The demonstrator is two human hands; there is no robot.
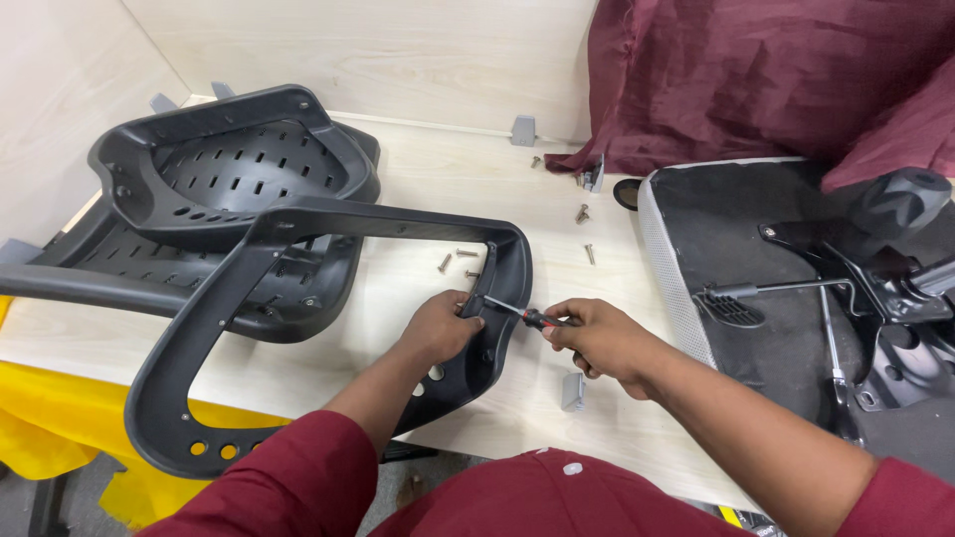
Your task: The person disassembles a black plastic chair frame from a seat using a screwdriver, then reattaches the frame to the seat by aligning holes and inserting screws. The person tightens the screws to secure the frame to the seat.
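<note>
Maroon sleeves nearest camera. Left hand (441, 326) closed on edge of black chair frame (214, 323), pressing it to desk (517, 398). Right hand (600, 340) gripping small screwdriver (525, 316) with red-black handle — tip at frame's right bend. Loose screws (456, 261) just beyond frame; small grey bracket (573, 391) below right hand. Black slotted seat shell (234, 164) at left, upturned seat base (786, 288) with metal mechanism at right. Maroon cloth (756, 75) behind. Desk pale wood, pale walls — yellow sheet (60, 423) under left edge.
</note>
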